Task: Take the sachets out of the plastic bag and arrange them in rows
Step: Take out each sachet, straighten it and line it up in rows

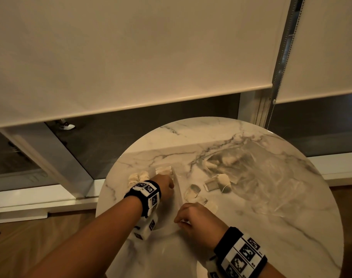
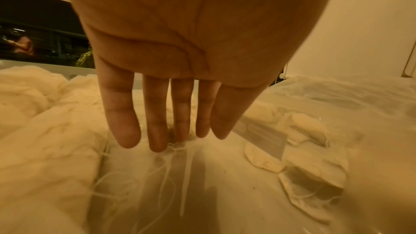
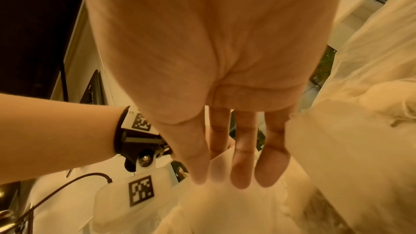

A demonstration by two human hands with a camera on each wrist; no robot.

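Note:
A clear plastic bag (image 1: 271,177) lies crumpled over the right half of the round marble table (image 1: 191,133). Pale sachets with strings sit at the left (image 1: 137,177), in the middle (image 1: 223,181) and under the bag's film (image 1: 229,160). My left hand (image 1: 167,186) reaches down near the left sachets. In the left wrist view its fingers (image 2: 157,131) are straight, tips on a sachet's strings (image 2: 178,149). My right hand (image 1: 186,216) pinches the bag's raised edge (image 1: 178,189). Thumb and fingers (image 3: 241,172) close on the film (image 3: 225,202) in the right wrist view.
The table's near and left rims border a wooden floor (image 1: 30,237). Roller blinds (image 1: 131,57) and a bead chain (image 1: 271,109) hang behind the table. The near right part of the marble (image 1: 261,237) is bare.

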